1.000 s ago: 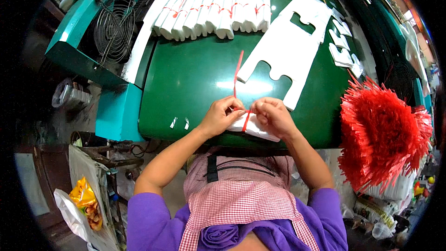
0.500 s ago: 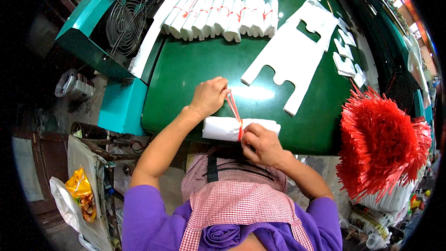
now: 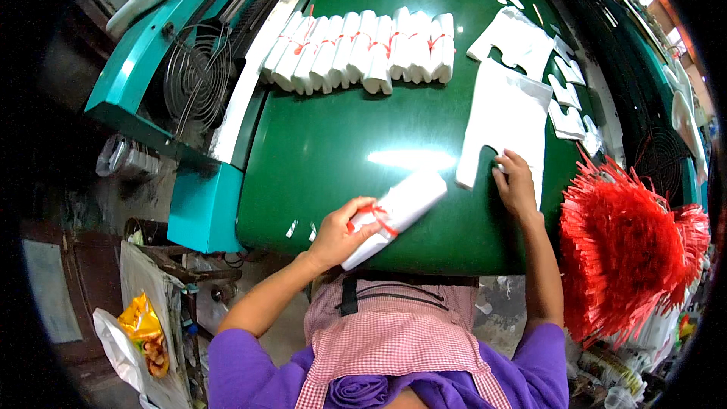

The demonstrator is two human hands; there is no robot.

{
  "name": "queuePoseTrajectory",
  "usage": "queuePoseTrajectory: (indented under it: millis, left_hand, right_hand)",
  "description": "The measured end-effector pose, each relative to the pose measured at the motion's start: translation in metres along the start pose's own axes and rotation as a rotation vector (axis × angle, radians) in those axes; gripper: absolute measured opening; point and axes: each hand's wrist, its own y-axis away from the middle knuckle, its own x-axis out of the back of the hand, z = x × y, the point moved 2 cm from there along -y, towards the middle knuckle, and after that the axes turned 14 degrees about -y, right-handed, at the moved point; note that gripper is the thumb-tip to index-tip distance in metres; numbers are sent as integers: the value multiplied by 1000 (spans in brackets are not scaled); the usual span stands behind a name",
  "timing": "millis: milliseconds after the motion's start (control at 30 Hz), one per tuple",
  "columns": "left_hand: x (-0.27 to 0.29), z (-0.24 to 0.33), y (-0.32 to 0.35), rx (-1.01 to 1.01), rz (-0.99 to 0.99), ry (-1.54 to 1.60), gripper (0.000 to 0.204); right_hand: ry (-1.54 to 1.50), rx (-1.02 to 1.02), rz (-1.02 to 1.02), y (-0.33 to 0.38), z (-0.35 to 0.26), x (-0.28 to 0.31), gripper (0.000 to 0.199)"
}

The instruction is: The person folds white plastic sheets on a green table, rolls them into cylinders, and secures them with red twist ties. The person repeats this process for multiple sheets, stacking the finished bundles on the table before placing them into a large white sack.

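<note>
My left hand (image 3: pixel 341 235) is closed round a rolled bundle of white plastic bags (image 3: pixel 413 198), which lies slantwise over the near edge of the green table. A red plastic strip (image 3: pixel 375 218) is tied about the bundle's middle. Over to the right, my right hand (image 3: pixel 516 185) has its fingers curled over one handle of a flat stack of white plastic bags (image 3: pixel 506 110). Part of that handle is hidden beneath the hand. Further back, another flat white stack (image 3: pixel 515 39) lies against the first one's far end.
Several tied white rolls (image 3: pixel 362 53) stand in a row at the back of the green table (image 3: pixel 333 136). White cut-outs (image 3: pixel 564 95) lie along the right side. A big bunch of red strips (image 3: pixel 617 250) hangs at the right edge. A wire-guarded fan (image 3: pixel 198 79) is at left.
My left hand has left the strip's ends and taken hold of the roll, now tilted. My right hand has gone from the roll to the flat bags, whose near stack has turned and shifted right.
</note>
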Motion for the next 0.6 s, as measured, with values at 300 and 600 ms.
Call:
queuePoseTrajectory:
  millis: [300, 600]
  left_hand:
    - [29, 42, -143, -388, 256, -293, 40]
    - [45, -31, -333, 143, 96, -907, 94]
  right_hand:
    - [-1082, -309, 207, -94, -83, -23, 45]
    - [-102, -319, -152, -328, -6, -85, 121]
